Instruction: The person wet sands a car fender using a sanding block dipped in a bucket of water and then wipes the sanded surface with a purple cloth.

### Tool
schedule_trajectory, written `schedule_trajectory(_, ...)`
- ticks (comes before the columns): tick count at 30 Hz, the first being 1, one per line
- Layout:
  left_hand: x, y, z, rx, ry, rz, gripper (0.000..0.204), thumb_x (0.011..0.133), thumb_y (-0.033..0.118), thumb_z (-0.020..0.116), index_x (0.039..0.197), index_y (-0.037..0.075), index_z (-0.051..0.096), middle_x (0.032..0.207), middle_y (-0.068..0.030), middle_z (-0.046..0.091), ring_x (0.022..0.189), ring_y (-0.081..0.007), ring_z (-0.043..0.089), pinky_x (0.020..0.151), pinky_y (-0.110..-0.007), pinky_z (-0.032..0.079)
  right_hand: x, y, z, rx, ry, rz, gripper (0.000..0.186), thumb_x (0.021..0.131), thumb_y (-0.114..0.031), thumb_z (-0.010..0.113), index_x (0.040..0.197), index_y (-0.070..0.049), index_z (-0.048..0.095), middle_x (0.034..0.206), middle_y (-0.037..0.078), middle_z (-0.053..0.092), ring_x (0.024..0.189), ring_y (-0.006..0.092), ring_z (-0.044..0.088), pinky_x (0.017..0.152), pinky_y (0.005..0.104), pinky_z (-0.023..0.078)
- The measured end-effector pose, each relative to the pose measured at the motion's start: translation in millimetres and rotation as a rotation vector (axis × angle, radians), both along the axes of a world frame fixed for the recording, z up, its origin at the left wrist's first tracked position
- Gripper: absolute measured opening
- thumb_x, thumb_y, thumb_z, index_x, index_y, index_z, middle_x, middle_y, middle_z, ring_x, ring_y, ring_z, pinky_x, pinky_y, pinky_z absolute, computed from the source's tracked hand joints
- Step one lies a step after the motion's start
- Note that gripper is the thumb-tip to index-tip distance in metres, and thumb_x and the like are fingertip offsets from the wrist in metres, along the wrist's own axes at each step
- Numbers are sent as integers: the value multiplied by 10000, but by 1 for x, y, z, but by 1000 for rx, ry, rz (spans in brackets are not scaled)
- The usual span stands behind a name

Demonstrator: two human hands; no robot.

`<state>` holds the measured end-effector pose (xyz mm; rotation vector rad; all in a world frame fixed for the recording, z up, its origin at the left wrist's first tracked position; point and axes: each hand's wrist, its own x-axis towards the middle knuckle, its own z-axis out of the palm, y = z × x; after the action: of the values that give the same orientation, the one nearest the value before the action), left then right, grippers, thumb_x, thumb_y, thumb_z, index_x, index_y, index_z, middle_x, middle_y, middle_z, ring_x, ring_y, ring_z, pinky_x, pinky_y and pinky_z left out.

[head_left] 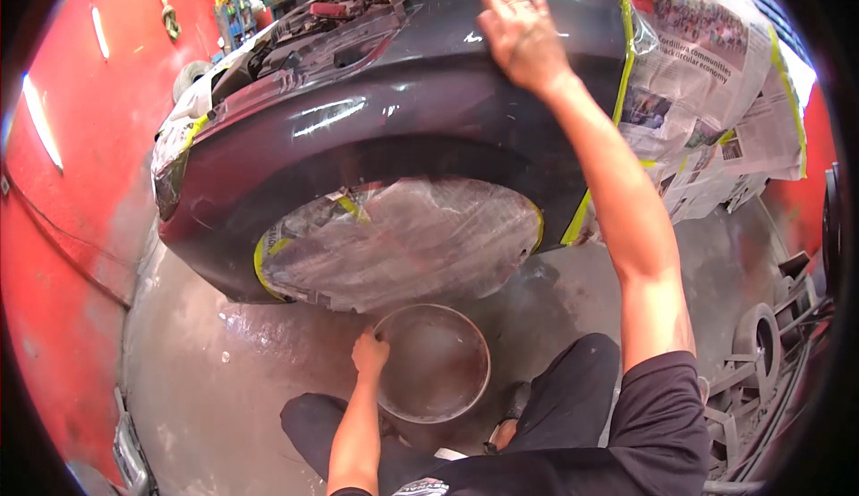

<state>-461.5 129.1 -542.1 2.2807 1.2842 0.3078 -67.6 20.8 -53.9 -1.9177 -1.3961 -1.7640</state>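
My right hand (523, 38) lies flat with its fingers stretched out on the upper part of a dark, glossy car fender (429, 93). My left hand (369, 351) is down by the floor, its fingers closed at the upper left rim of a round, shallow basin (437, 362). Between my bent knees and the car stands this basin. Under the fender's arch, the wheel opening is covered by a masking sheet (420, 237) of paper or plastic, edged with yellow-green tape (261, 263).
Newspaper (698, 58) taped with yellow-green strips covers the car body to the right. At the upper left is the uncovered engine bay (322, 35). A red wall (72, 192) runs along the left. A tyre (759, 339) and metal frames (729, 406) stand at the lower right.
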Motion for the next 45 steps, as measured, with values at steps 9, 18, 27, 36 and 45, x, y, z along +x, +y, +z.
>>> schedule_trajectory(9,-9,7,-4,-39,-19,10,381,936,351,667,1171,51,648,1077,-247,737,1047,-454,702,897,-561,552,-35,26,-9,-75,78,86,492,1048,-303,534,1459,-31,552,1563,166,510,1461,351,464,1208,561,325)
schedule_trajectory(18,-18,14,-6,-53,-33,-10,388,929,341,688,1172,42,647,1025,-248,743,1009,-456,711,879,-557,558,-38,18,-2,-162,9,-119,488,1062,-346,504,1498,-131,539,1601,162,461,1493,373,412,1205,592,317)
schedule_trajectory(27,-14,14,-4,61,11,12,389,884,338,722,1110,28,659,1003,-252,744,973,-465,716,859,-562,563,-18,20,-16,11,145,77,568,1070,-384,468,1443,40,527,1553,304,449,1487,453,386,1230,561,279)
schedule_trajectory(36,-10,10,-5,70,25,-9,391,863,352,710,1093,41,650,1012,-251,745,976,-475,712,854,-580,555,-5,16,-25,245,199,-62,556,1078,-381,461,1467,11,522,1571,267,456,1489,439,394,1213,601,281)
schedule_trajectory(45,-16,10,-1,57,55,9,445,863,386,726,1164,66,656,1051,-250,741,1006,-474,703,882,-571,546,-6,-8,-3,78,347,-176,678,1037,-429,484,1465,97,483,1553,306,455,1484,478,377,1214,605,283)
